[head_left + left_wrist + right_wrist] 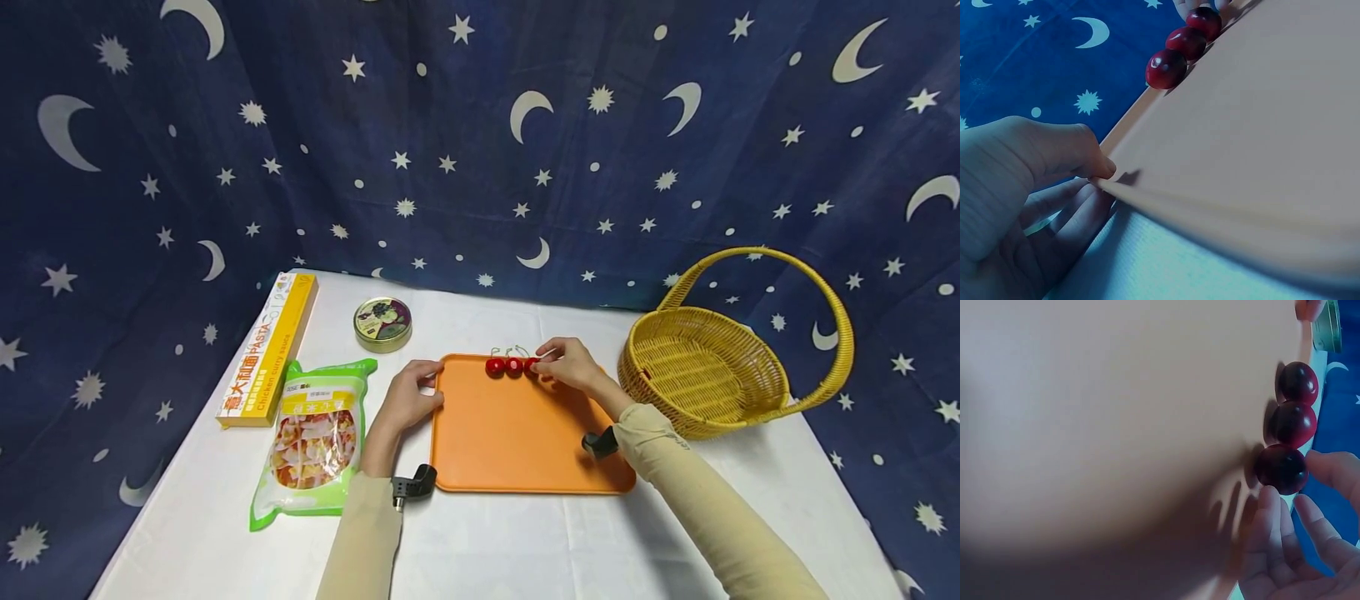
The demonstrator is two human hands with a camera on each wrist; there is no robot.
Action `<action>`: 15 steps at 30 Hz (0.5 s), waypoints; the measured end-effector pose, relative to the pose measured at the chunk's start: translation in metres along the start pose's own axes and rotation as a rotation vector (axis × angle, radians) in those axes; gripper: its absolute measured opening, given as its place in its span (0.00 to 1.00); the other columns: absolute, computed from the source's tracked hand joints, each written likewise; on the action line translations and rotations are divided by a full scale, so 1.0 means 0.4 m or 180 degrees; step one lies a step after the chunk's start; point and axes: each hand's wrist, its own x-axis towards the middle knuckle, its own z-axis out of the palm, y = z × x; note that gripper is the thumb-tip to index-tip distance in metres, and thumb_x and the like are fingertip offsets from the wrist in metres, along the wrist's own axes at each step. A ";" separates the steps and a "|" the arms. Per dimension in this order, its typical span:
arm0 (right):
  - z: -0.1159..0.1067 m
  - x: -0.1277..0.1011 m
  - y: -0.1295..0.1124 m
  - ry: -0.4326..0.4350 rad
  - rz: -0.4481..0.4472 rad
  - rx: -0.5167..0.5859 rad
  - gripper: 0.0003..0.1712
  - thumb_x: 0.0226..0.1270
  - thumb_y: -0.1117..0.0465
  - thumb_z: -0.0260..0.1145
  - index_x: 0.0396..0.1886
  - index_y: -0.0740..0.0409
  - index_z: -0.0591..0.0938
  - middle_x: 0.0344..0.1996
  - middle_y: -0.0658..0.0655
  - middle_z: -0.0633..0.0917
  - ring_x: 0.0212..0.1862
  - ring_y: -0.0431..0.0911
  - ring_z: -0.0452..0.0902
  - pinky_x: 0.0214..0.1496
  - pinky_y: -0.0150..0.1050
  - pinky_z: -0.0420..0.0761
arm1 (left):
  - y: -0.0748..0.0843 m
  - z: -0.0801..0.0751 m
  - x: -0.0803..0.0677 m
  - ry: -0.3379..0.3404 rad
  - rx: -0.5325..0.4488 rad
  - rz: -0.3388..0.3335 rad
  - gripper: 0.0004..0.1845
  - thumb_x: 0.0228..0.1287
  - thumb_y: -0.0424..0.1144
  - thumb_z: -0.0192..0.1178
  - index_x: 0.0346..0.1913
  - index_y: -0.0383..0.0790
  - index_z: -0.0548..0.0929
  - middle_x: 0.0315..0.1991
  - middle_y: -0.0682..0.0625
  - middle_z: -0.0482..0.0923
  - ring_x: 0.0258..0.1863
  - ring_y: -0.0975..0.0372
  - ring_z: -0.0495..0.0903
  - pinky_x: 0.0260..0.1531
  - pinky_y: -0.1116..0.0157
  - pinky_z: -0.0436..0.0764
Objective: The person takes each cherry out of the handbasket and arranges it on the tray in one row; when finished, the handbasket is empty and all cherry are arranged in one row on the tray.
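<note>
An orange tray (517, 442) lies on the white table. At its far left corner my left hand (408, 400) pinches the rim, thumb above and fingers beneath, as the left wrist view shows. Three dark red cherries with thin stems stand in a row along the far edge: a left cherry (495, 367), a middle cherry (513, 367) and a right cherry (1282, 469). My right hand (570, 364) holds the right cherry between thumb and fingertips, the cherry resting on the tray beside the middle one. Its stem is partly hidden in the head view.
A yellow wicker basket (630, 375) with a tall handle stands right of the tray. On the left are a green bag of food (315, 450), a yellow pasta box (273, 354) and a round tin (382, 323). A dark starry curtain (465, 125) hangs behind.
</note>
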 end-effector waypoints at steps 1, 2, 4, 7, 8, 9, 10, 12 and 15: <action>-0.001 -0.001 0.000 0.0001 -0.0014 0.0001 0.16 0.57 0.68 0.71 0.44 0.74 0.81 0.31 0.64 0.85 0.30 0.56 0.84 0.32 0.43 0.83 | 0.000 0.000 -0.001 0.0006 0.0014 0.0008 0.28 0.47 0.23 0.64 0.58 0.28 0.80 0.54 0.39 0.77 0.44 0.52 0.81 0.48 0.56 0.80; -0.001 -0.001 0.001 0.0008 -0.0029 0.0010 0.16 0.58 0.69 0.70 0.44 0.74 0.81 0.31 0.64 0.85 0.30 0.55 0.84 0.32 0.43 0.83 | 0.001 -0.001 -0.001 0.0008 0.0018 0.0012 0.28 0.47 0.23 0.64 0.58 0.28 0.80 0.54 0.39 0.77 0.44 0.52 0.81 0.48 0.57 0.80; 0.001 -0.003 0.002 0.0011 -0.0038 0.0058 0.15 0.58 0.70 0.69 0.44 0.75 0.81 0.31 0.65 0.85 0.30 0.55 0.84 0.32 0.42 0.83 | 0.001 -0.002 -0.002 0.0022 0.0037 0.0040 0.28 0.47 0.23 0.64 0.57 0.27 0.81 0.54 0.39 0.77 0.43 0.52 0.81 0.47 0.57 0.80; 0.007 -0.004 0.007 0.0023 -0.0044 0.0131 0.15 0.58 0.72 0.68 0.43 0.77 0.81 0.31 0.67 0.86 0.30 0.53 0.85 0.31 0.40 0.83 | 0.000 -0.003 -0.003 0.0042 0.0067 0.0070 0.27 0.47 0.23 0.64 0.56 0.27 0.81 0.53 0.39 0.78 0.42 0.52 0.82 0.47 0.57 0.80; 0.009 -0.003 0.008 0.0039 -0.0042 0.0148 0.14 0.58 0.72 0.68 0.43 0.77 0.81 0.30 0.67 0.86 0.29 0.52 0.85 0.30 0.39 0.82 | 0.000 -0.003 -0.003 0.0045 0.0066 0.0069 0.27 0.47 0.23 0.64 0.56 0.27 0.81 0.53 0.39 0.78 0.42 0.52 0.82 0.46 0.58 0.80; 0.012 -0.003 0.009 0.0058 -0.0042 0.0153 0.14 0.57 0.72 0.68 0.43 0.77 0.81 0.30 0.66 0.86 0.29 0.51 0.84 0.29 0.37 0.82 | -0.001 -0.003 -0.002 0.0050 0.0069 0.0070 0.27 0.46 0.23 0.64 0.56 0.27 0.81 0.52 0.39 0.78 0.42 0.52 0.82 0.46 0.58 0.80; 0.014 -0.002 0.010 0.0082 -0.0054 0.0136 0.15 0.57 0.72 0.69 0.43 0.77 0.81 0.30 0.65 0.86 0.28 0.49 0.83 0.29 0.35 0.81 | -0.002 -0.002 -0.002 0.0048 0.0073 0.0067 0.27 0.46 0.23 0.64 0.56 0.27 0.81 0.52 0.39 0.78 0.41 0.53 0.82 0.46 0.58 0.80; 0.017 -0.001 0.011 0.0159 -0.0086 0.0064 0.15 0.55 0.71 0.70 0.42 0.76 0.82 0.28 0.63 0.86 0.27 0.45 0.81 0.28 0.32 0.78 | -0.004 -0.002 -0.001 0.0057 0.0061 0.0083 0.27 0.46 0.23 0.64 0.56 0.27 0.81 0.52 0.39 0.79 0.41 0.53 0.82 0.46 0.59 0.80; 0.019 -0.001 0.009 0.0262 -0.0119 -0.0037 0.15 0.53 0.70 0.72 0.41 0.74 0.83 0.27 0.59 0.85 0.27 0.41 0.77 0.28 0.31 0.75 | -0.005 0.000 0.000 0.0053 0.0050 0.0105 0.28 0.46 0.23 0.64 0.56 0.27 0.81 0.52 0.39 0.79 0.41 0.53 0.82 0.46 0.59 0.79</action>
